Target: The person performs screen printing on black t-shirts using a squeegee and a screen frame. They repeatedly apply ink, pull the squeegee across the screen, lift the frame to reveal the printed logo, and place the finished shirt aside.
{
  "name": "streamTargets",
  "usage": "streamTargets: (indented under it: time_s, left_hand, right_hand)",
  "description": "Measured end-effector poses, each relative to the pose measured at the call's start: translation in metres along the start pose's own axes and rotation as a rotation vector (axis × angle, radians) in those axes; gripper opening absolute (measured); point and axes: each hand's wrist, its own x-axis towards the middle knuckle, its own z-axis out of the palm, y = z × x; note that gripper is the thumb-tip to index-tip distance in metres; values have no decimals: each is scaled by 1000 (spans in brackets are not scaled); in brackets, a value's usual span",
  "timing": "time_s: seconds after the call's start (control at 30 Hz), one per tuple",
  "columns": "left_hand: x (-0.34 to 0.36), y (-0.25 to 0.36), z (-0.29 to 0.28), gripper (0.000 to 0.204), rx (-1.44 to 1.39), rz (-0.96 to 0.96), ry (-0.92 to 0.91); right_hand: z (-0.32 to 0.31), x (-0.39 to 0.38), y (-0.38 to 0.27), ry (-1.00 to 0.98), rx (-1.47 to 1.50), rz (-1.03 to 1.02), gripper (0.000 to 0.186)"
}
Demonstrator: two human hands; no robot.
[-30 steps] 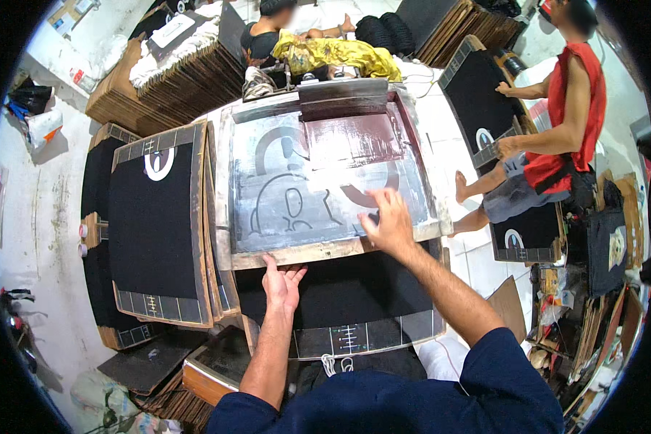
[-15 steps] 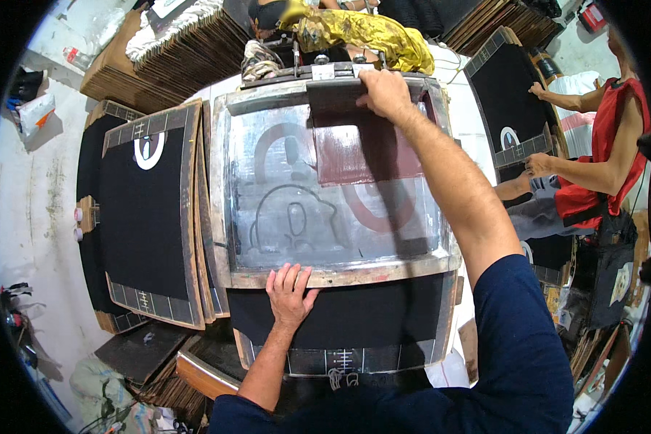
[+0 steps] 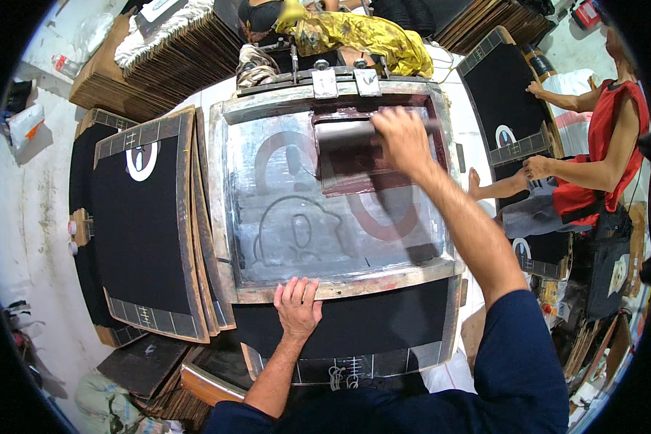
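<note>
"Squeegee (image 3: 343,135) first: where do we have it, and how are our fingers set?"

"Our right hand (image 3: 403,141) is wrapped around its upper edge, toward the bar's right end. It's in the upper middle of the picture, over the dark red ink (image 3: 340,178). Blur hides whether its lower edge touches the mesh (image 3: 267,224)."

"And our left hand (image 3: 297,311)?"

"Lower middle: fingers slightly apart, laid on the near rail of the screen (image 3: 376,288) rather than curled around anything."

"How would we expect the bar to handle?"

"Light enough for one hand, we'd judge, and stiff along its length. Wet ink could make it slippery, so we'd take it by the upper edge, close to the middle; held off-centre, the long left end might tip."

"The screen too?"

"Its rim looks rigid, but we'd treat the mesh as thin and fragile and keep our hold to the rails. Pale clamps (image 3: 325,83) sit at its far rail, top centre."

"Further out?"

"Black cloth (image 3: 354,325), probably soft, lies flat below the near rail. Cloth-covered boards (image 3: 148,239) lean at the left, and a co-worker in red (image 3: 607,137) is at upper right."
</note>
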Motion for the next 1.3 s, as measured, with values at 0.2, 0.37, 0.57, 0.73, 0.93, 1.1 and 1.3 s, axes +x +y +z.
streamTargets:
  time_s: [0.2, 0.37, 0.57, 0.73, 0.93, 1.1, 1.3]
  left_hand:
    - [-3, 0, 2, 55, -5, -5, 27]
    - [0, 0, 2, 49, -40, 12, 33]
    - [-1, -1, 3, 47, -7, 19, 29]
    - [-2, -1, 3, 46, -19, 16, 27]
    - [1, 0, 2, 48, -58, -16, 40]
    - [1, -1, 2, 51, -41, -3, 48]
    - [-1, -2, 3, 48, -43, 11, 36]
  right_hand:
    - [13, 57, 25, -67, -4, 69, 34]
    - [3, -25, -26, 123, -68, 105, 27]
    - [17, 21, 1, 155, -85, 86, 28]
    - [37, 38, 8, 142, -103, 103, 29]
    - [-12, -46, -45, -18, -64, 148, 24]
    - [-18, -10, -21, -140, 47, 114, 39]
    - [30, 48, 9, 29, -134, 134, 38]
